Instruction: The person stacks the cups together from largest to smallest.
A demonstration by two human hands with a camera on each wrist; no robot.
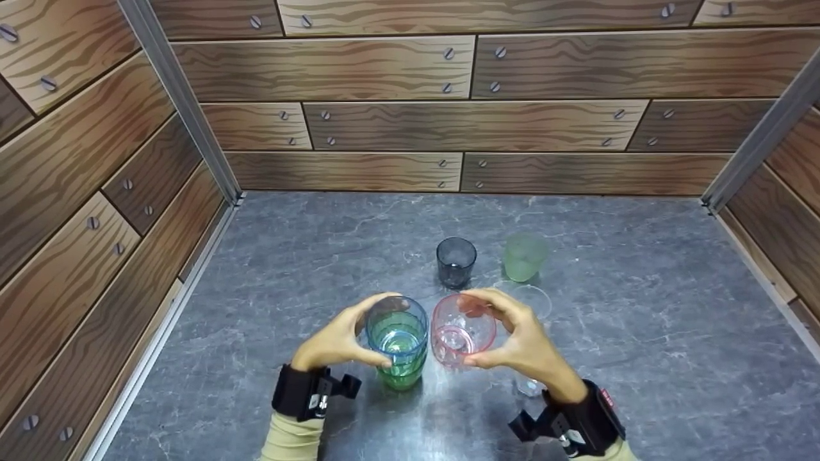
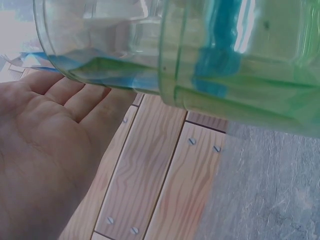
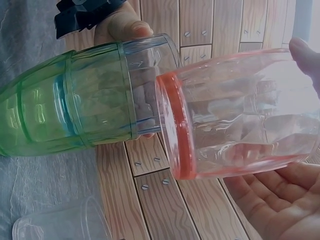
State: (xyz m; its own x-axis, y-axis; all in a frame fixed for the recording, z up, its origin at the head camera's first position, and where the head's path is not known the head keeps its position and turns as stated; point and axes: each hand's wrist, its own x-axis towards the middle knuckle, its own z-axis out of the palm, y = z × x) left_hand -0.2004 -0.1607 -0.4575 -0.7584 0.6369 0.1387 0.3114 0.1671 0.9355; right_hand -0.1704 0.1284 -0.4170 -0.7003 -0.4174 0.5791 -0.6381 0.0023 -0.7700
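My left hand (image 1: pixel 333 338) holds a clear blue-rimmed cup (image 1: pixel 397 320) near its rim, thumb in front and fingers behind. That cup sits nested in a stack of green see-through cups (image 1: pixel 402 378), which stands upright below. In the left wrist view the blue-rimmed cup's wall (image 2: pixel 115 70) lies over the fingers. My right hand (image 1: pixel 525 339) grips a clear pink cup (image 1: pixel 458 349) around its side, just right of the stack. The pink cup's orange-red base (image 3: pixel 180 127) overlaps the blue-rimmed cup's rim in the right wrist view.
A dark grey cup (image 1: pixel 456 264) and a frosted green cup (image 1: pixel 524 259) stand farther back on the grey marbled table (image 1: pixel 307 250). Beyond my right hand shows a clear cup's rim (image 1: pixel 541 301). Another clear piece (image 1: pixel 530 386) lies below that hand. Wood-patterned walls (image 1: pixel 384 128) surround the table.
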